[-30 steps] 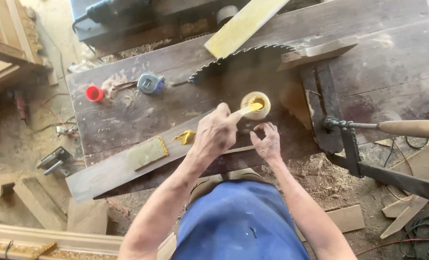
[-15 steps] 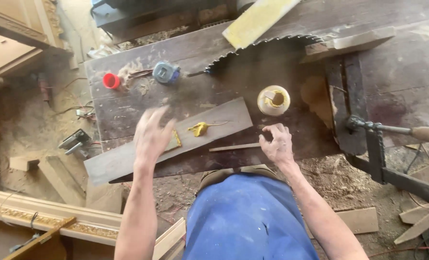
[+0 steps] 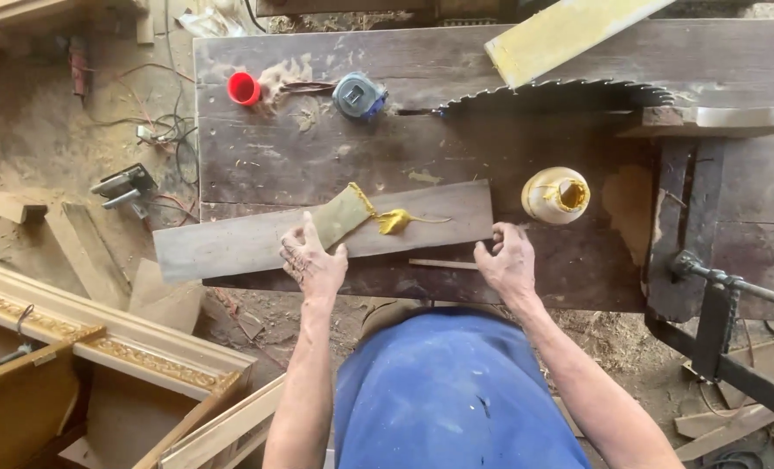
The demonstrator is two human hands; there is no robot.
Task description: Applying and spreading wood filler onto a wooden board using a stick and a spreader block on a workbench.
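A single head-worn camera looks almost straight down from above the person's blue-clad torso [image 3: 456, 391], at close range. Its view runs forward over both forearms to the dark wooden workbench [image 3: 335, 148], whose far edge lies near the frame's top. Sawdust-strewn floor [image 3: 48, 156] fills the left margin. No second view exists to share any part of it.

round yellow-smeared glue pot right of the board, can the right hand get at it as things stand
Probably yes. The right hand rests at the grey wooden board's right end, and the round yellow-smeared glue pot stands just beyond it on bare bench, with nothing between them.
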